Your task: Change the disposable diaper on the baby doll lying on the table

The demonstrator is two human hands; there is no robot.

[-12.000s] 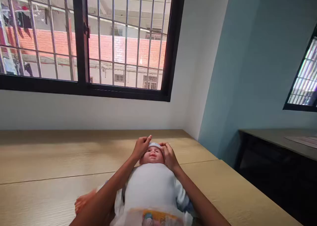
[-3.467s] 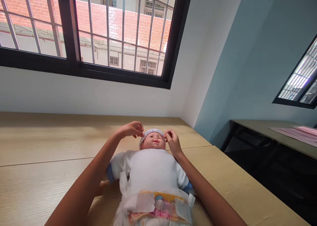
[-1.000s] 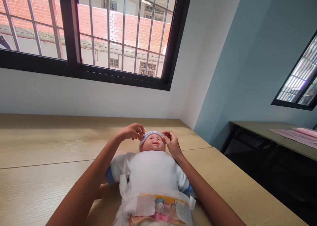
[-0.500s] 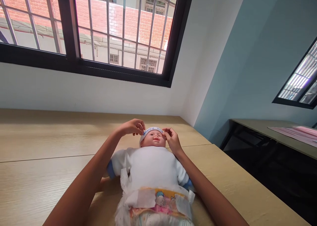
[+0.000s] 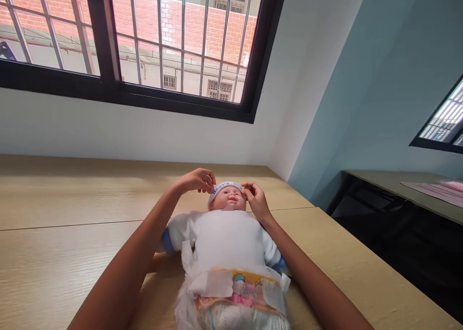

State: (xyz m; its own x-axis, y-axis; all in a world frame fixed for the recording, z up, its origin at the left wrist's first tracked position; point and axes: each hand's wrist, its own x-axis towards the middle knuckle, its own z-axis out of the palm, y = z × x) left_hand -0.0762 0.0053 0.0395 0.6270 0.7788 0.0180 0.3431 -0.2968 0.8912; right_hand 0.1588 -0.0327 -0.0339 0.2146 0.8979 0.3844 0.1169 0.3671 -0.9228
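A baby doll (image 5: 227, 238) lies on its back on the wooden table, its head away from me. It wears a white shirt with blue cuffs, a printed diaper (image 5: 242, 291) around its waist and a white baby hat (image 5: 226, 187) with blue lettering. My left hand (image 5: 200, 180) is at the left side of the hat, its fingers curled and pinched on the hat's edge. On the other side, my right hand (image 5: 256, 199) has its thumb and fingers closed at the hat's right edge beside the doll's cheek. Both forearms run along either side of the doll.
The light wooden table (image 5: 72, 253) reaches the wall below a barred window (image 5: 181, 45) with a black frame. At the right stands a second, darker table (image 5: 383, 185) with a pink sheet (image 5: 434, 195) on it.
The view has shifted slightly, so everything sits a little farther right and higher. Both hands stay at the hat's edges, with little change in their grip.
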